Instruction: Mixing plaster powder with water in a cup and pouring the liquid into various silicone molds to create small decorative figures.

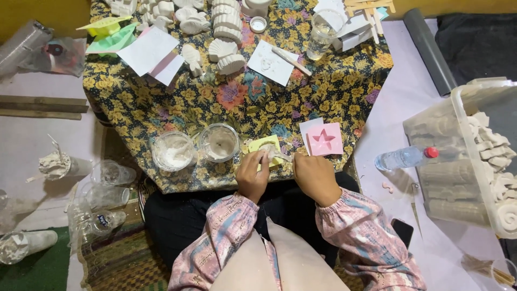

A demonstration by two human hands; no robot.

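- Holding a yellow mould (265,145) at the near edge of the flowered worktop (161,108), the left hand (252,177) has its fingers curled round it.
- The right hand (315,178) — fingers pinching a small stick (281,156) — works at the mould.
- Two clear cups (196,146) stand just left; a pink star mould (323,139) lies right.

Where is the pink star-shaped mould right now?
In the head view, the pink star mould lies on the flowered cloth, just above the right hand and right of the yellow mould.
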